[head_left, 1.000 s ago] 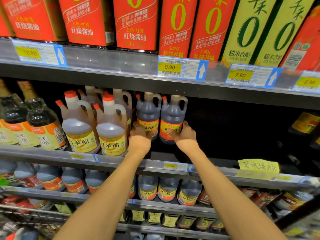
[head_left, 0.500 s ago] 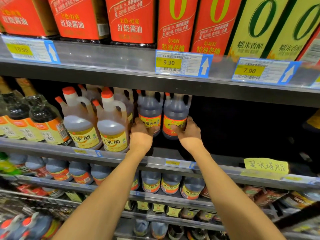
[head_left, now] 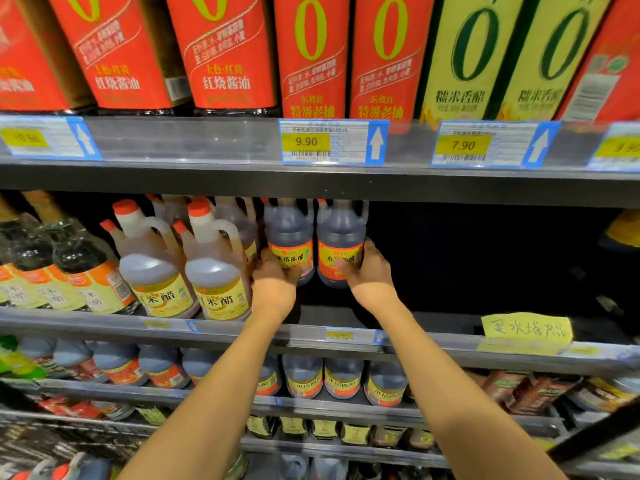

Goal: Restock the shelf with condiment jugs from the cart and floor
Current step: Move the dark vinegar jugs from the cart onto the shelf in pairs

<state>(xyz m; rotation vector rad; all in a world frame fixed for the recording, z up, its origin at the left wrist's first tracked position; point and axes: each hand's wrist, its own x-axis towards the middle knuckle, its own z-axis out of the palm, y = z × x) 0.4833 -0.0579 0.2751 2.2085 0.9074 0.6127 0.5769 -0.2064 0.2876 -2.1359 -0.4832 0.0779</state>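
Two dark vinegar jugs with red and yellow labels stand side by side deep on the middle shelf (head_left: 346, 336). My left hand (head_left: 277, 284) grips the lower part of the left jug (head_left: 290, 233). My right hand (head_left: 369, 277) grips the right jug (head_left: 341, 233), thumb across its label. Both jugs are upright. Their bases are hidden by my hands and the shelf lip.
Pale rice vinegar jugs (head_left: 214, 268) with red caps stand just left of my left hand. Right of the dark jugs the shelf is a dark open gap (head_left: 485, 265). A handwritten yellow note (head_left: 526, 329) is stuck on the shelf edge. More dark jugs (head_left: 343, 379) fill the shelf below.
Both hands have pushed the two dark jugs a little deeper into the shelf, and my view has moved closer and slightly upward.
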